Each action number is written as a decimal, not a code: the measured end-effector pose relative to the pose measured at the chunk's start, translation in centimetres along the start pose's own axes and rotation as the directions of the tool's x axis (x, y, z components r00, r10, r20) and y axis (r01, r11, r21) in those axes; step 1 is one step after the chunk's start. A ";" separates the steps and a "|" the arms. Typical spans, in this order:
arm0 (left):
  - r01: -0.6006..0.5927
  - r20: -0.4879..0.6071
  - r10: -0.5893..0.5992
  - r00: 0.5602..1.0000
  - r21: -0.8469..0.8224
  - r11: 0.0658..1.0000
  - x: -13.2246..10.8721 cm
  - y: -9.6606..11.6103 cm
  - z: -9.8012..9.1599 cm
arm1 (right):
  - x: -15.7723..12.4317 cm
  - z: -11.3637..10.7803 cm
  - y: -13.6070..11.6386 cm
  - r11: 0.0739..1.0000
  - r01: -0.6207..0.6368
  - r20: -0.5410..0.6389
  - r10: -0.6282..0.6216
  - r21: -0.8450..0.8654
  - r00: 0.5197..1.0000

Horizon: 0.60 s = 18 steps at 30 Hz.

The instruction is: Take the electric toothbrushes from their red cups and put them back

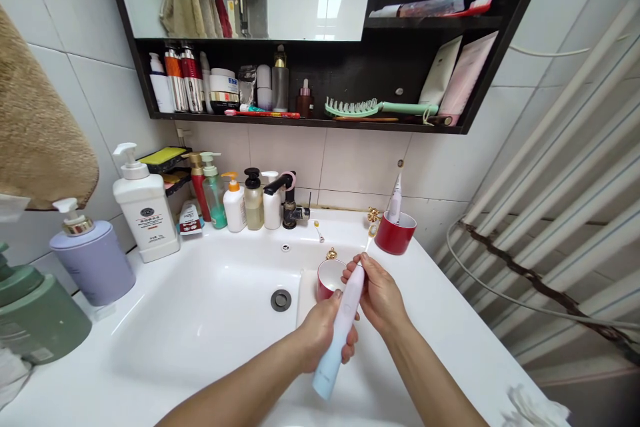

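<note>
My left hand [321, 333] is wrapped round the lower body of a pink-and-blue electric toothbrush [340, 330], held tilted over the white sink [210, 307]. My right hand [377, 290] pinches the toothbrush near its neck, just below the brush head [373, 230]. Directly behind the hands stands a red cup [327, 277] with a white inside on the sink's flat ledge. A second red cup [395, 232] with another electric toothbrush [396, 197] upright in it sits farther back right.
A black faucet [287, 197] and a row of pump bottles [235, 200] line the sink's back edge. A white pump bottle [145, 210] and a lavender dispenser [93, 257] stand at left. A dark shelf [310, 121] with toiletries and a green hairbrush [375, 107] hangs overhead.
</note>
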<state>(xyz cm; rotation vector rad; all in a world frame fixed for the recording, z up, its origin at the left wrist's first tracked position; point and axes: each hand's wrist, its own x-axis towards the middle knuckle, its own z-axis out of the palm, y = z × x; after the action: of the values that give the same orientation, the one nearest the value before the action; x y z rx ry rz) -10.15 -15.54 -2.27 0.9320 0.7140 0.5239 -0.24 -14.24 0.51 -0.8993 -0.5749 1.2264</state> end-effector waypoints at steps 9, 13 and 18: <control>-0.003 -0.048 0.003 0.999 0.001 1.000 0.1 -0.4 0.3 | 0.2 -0.2 0.2 1.000 -0.019 0.008 0.019 0.015 1.000; -0.095 -0.130 0.106 0.986 0.089 0.991 0.2 -0.6 0.4 | 0.3 -0.2 0.4 1.000 -0.011 -0.039 0.011 0.006 0.999; -0.013 -0.079 0.012 0.997 -0.007 1.000 0.2 -0.7 0.4 | 0.2 0.0 0.4 0.999 -0.018 0.006 0.018 0.048 1.000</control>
<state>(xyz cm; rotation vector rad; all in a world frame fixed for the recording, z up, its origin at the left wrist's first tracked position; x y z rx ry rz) -9.61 -15.99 -2.76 0.9133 0.7771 0.5766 -0.37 -14.05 0.19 -0.8631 -0.5403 1.2543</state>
